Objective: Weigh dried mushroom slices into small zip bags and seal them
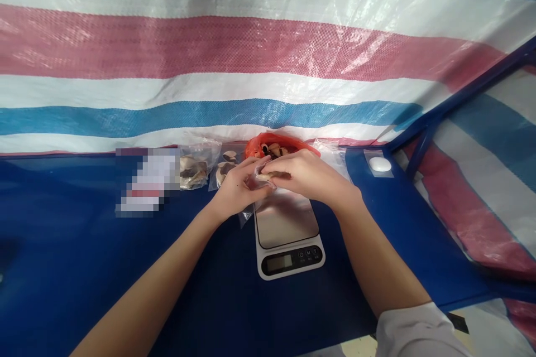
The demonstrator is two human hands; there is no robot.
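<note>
Above the back part of the kitchen scale, my two hands meet. My left hand is closed on a small clear plastic bag, its lower corner hanging beside the scale plate. Between the fingers of my right hand is a brown and cream dried slice, perhaps mushroom, at the bag's mouth. My fingers partly hide both. Just behind the hands, a red plastic bag lies open with several dark and pale slices inside.
Filled clear bags of slices lie to the left, near a blurred-out sheet. At the right back are clear empty bags and a white oval object in a bag. A striped tarp hangs behind the blue table.
</note>
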